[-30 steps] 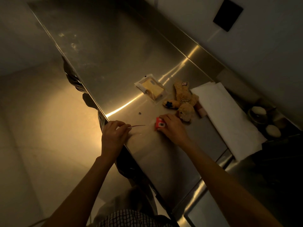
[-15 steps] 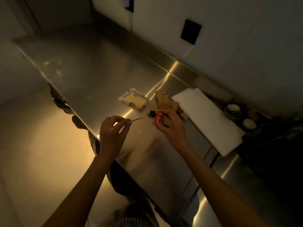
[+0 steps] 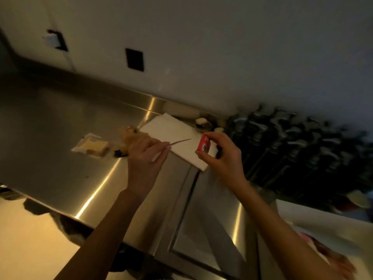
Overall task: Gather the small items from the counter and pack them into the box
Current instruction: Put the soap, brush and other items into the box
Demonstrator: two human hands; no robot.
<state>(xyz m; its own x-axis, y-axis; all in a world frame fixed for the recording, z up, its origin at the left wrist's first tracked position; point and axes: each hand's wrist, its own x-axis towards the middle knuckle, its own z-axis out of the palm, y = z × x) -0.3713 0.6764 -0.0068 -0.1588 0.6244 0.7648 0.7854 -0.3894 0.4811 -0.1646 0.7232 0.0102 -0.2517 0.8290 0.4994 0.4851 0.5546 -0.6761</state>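
— Red little box (image 3: 203, 145), where is it?
— Pinched in the right hand (image 3: 224, 158), fingers curled round it, lifted above the white folded cloth (image 3: 173, 136).
— And the left hand (image 3: 144, 156)?
— Raised too, fingers nipping a thin metal pick (image 3: 178, 142) that points toward the red box.
— Room around them?
— Plush toy (image 3: 129, 136) and wrapped packet (image 3: 91, 146) lie left on the steel surface (image 3: 50, 138); its near edge runs below the wrists.

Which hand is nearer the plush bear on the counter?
Left. The left hand, pinching a thin metal pick, partly covers the bear. The right hand holds a red item over the white cloth.
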